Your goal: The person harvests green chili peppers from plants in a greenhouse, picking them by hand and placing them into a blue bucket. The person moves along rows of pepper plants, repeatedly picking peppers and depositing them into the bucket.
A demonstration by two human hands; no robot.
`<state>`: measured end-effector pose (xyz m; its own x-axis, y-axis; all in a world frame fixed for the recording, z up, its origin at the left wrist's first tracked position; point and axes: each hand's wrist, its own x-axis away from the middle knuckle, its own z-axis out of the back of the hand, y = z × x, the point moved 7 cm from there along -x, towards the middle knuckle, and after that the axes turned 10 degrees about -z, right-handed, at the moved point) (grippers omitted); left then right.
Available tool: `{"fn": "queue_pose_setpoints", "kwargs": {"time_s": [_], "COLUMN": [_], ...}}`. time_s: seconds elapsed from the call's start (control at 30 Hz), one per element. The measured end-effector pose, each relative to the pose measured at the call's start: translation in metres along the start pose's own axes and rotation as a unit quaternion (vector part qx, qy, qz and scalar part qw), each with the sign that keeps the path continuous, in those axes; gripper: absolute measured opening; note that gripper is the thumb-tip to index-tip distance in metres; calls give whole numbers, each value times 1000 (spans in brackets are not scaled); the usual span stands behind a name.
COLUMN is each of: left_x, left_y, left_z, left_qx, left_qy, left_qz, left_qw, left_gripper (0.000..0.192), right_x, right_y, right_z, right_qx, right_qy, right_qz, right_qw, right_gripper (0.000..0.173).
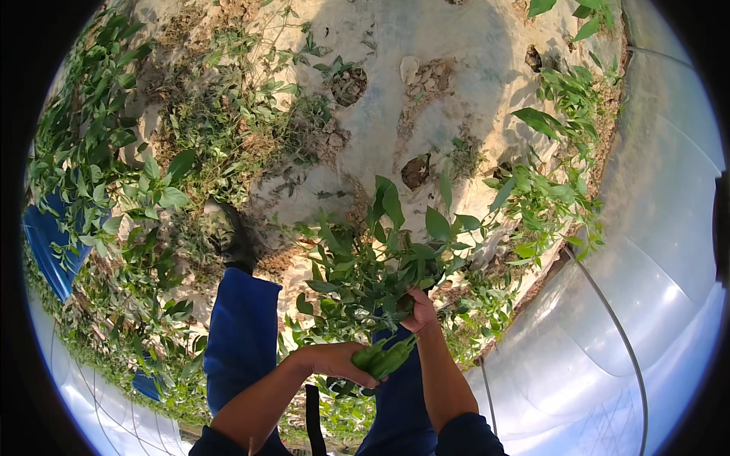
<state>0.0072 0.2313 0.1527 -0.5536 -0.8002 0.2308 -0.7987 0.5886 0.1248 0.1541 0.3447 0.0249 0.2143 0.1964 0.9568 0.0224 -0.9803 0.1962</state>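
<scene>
A bunch of green peppers (385, 358) lies in my left hand (341, 363), its fingers closed around them low in front of my body. Just above and to the right, my right hand (419, 310) reaches into the leafy base of a pepper plant (370, 273). Leaves cover its fingertips, so what they touch is hidden. The plant's broad green leaves spread between and above my hands, over my blue-trousered leg.
Pale plastic mulch film (376, 131) with soil holes (415, 172) spreads ahead. Wilted weeds (228, 125) lie left of it. More plants (547, 194) grow beside the clear plastic greenhouse wall (639, 228) at right. A blue container (51, 245) stands among plants at far left.
</scene>
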Motion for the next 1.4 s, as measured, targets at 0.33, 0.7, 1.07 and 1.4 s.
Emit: {"fn": "queue_pose_setpoints", "kwargs": {"time_s": [0.33, 0.7, 1.07, 1.4], "left_x": [0, 6, 11, 35], "left_y": [-3, 10, 19, 21], "left_z": [-1, 4, 1, 27], "left_qx": [29, 134, 133, 193], "left_qy": [3, -6, -15, 140], "left_qz": [9, -79, -89, -147], "left_qw": [1000, 988, 987, 960], "left_gripper": [46, 58, 65, 55], "right_x": [22, 72, 130, 192], "right_y": [-19, -21, -31, 54], "right_z": [14, -16, -32, -136], "right_qx": [-132, 37, 51, 714], "right_qy": [-91, 49, 123, 220], "right_qz": [123, 173, 259, 205], "right_qw": [979, 983, 957, 632], "right_gripper": [36, 23, 28, 23]}}
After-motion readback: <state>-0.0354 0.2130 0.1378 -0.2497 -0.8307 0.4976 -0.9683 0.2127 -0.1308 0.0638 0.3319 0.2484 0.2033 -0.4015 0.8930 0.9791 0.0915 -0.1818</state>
